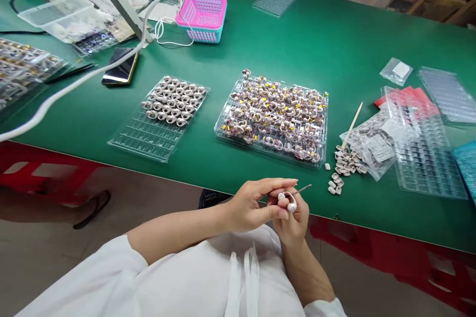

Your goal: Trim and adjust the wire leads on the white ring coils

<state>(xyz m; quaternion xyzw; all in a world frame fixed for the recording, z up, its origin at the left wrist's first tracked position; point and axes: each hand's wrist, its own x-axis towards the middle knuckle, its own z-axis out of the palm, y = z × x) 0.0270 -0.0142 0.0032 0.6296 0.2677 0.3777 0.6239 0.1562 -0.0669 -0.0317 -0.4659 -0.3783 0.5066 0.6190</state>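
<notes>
In front of my body, above the table's near edge, a whitish curved clip-on earbud [292, 203] is held between my two hands. My left hand [255, 205] reaches in from the left, with thumb and fingers closed around its near side. My right hand [293, 225] has its fingers curled behind and under the piece. A thin dark pointed strip [305, 188] sticks out past the right fingers; which hand grips it I cannot tell. Beyond the hands, a clear tray [223, 131] carries many similar earbuds with yellow tabs. Small beige shells [345, 162] lie loose to the right.
A partly filled clear tray [143, 141] of beige rings sits left, near a phone [121, 66]. A pink basket [220, 5] and white cable [48, 104] are behind. Bags [375, 146], a wooden stick [355, 121] and clear trays [427, 158] lie right. A person stands across the table.
</notes>
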